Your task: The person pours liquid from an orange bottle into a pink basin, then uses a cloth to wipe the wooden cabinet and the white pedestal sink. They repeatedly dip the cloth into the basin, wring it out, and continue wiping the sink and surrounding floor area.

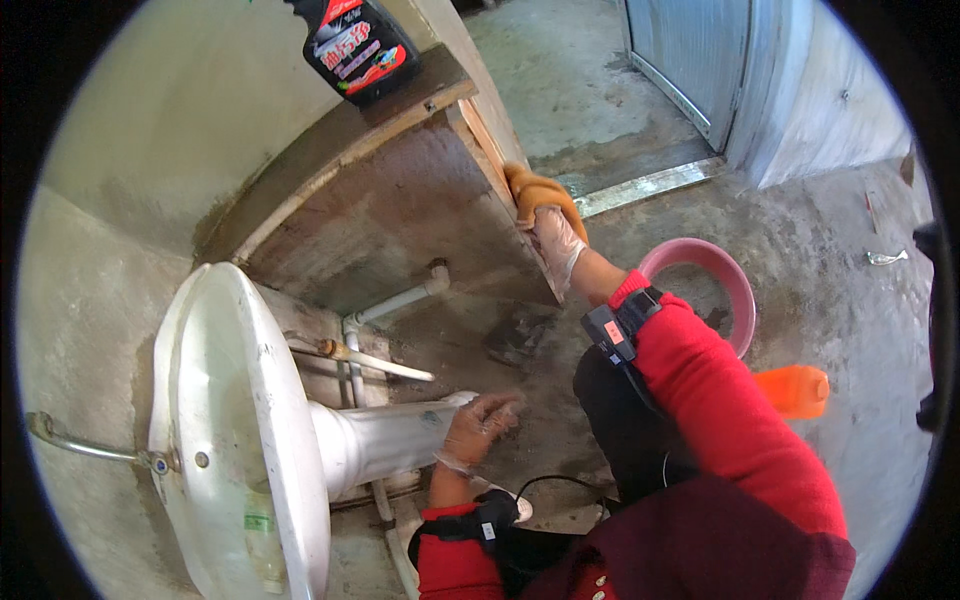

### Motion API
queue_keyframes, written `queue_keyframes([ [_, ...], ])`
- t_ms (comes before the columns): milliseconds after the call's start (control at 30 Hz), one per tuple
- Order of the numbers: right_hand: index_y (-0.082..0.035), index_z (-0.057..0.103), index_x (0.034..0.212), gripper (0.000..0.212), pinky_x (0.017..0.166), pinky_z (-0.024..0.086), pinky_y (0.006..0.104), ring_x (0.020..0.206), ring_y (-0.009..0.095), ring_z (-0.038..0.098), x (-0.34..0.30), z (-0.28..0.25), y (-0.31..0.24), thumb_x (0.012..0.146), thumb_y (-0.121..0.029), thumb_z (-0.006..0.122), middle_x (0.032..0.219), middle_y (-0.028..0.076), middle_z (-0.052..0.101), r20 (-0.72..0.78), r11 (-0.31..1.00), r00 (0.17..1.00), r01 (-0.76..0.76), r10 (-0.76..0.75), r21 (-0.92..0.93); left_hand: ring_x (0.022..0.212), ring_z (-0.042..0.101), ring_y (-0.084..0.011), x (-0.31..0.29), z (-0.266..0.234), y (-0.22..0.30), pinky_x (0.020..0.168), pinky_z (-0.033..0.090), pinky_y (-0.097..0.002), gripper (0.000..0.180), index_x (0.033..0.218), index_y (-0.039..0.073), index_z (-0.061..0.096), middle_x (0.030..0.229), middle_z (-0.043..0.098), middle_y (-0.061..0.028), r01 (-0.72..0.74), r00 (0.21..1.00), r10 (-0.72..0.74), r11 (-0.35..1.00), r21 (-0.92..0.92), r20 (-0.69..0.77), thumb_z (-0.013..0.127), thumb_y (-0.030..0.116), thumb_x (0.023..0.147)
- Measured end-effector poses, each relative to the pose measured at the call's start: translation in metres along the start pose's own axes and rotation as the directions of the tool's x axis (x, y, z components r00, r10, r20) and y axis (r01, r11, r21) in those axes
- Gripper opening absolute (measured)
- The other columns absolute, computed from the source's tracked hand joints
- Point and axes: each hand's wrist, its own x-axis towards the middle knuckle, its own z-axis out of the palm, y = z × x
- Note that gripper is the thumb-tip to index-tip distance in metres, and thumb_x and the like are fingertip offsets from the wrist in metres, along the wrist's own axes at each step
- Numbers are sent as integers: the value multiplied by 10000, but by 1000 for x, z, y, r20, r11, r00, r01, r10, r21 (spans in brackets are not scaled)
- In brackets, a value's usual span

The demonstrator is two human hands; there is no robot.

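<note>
My right hand (558,243), in a clear plastic glove, presses an orange-brown cloth (545,196) against the upright edge of a wooden panel (500,185). Its fingers are wrapped in the cloth and partly hidden by it. Lower down, my left hand (483,428) hangs beside the white sink pedestal (385,440), also in a clear glove. Its fingers are loosely stretched and nothing shows in them. Each wrist wears a black strap with a small device.
A white washbasin (265,350) with a metal tap (95,450) stands at the left. A black spray bottle (355,50) sits on the ledge (420,95) above. White pipes (395,300) run beneath. On the floor at right are a pink basin (735,270) and an orange bottle (795,391).
</note>
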Motion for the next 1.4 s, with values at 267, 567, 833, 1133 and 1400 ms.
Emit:
queue_keyframes([
  [267,-58,529,1000,243,969,392,351,1047,219,511,88,-4,-7,926,-272,616,1128,113,510,314,946,893,317,-323,71,919,643,-158,-18,4,9,821,520,-295,302,1208,23,645,1040,698,-97,-35,998,34,999,-5,-56,647,187,955],
  [567,-51,548,1153,290,978,416,313,1121,184,529,-49,-27,54,921,-205,630,1250,107,532,-56,956,958,-284,280,-72,955,640,-140,-11,11,11,830,519,-292,257,1168,46,668,1067,696,-72,-43,999,45,992,119,-11,656,155,936],
  [833,-71,588,1155,273,969,433,345,1121,226,545,-90,-24,50,912,-189,627,1193,102,566,-156,808,871,-490,466,-328,1032,670,-238,-5,11,13,872,518,-333,298,1164,48,672,1142,692,-125,-34,999,33,962,270,9,662,232,930],
  [1133,-94,633,1157,268,958,453,381,1121,272,564,-16,21,16,901,-170,623,1129,97,604,-47,734,998,-10,-29,-679,1033,668,-260,-15,12,9,879,520,-343,320,1174,57,661,1130,688,-134,-64,998,62,959,274,16,660,259,926],
  [1400,-56,580,1129,327,922,465,437,1109,355,544,22,33,-30,829,-152,670,1136,162,589,198,472,970,109,142,-875,973,685,-309,-28,7,3,824,539,-364,328,1133,68,670,1109,689,-152,-135,983,176,896,423,-60,669,306,908],
])
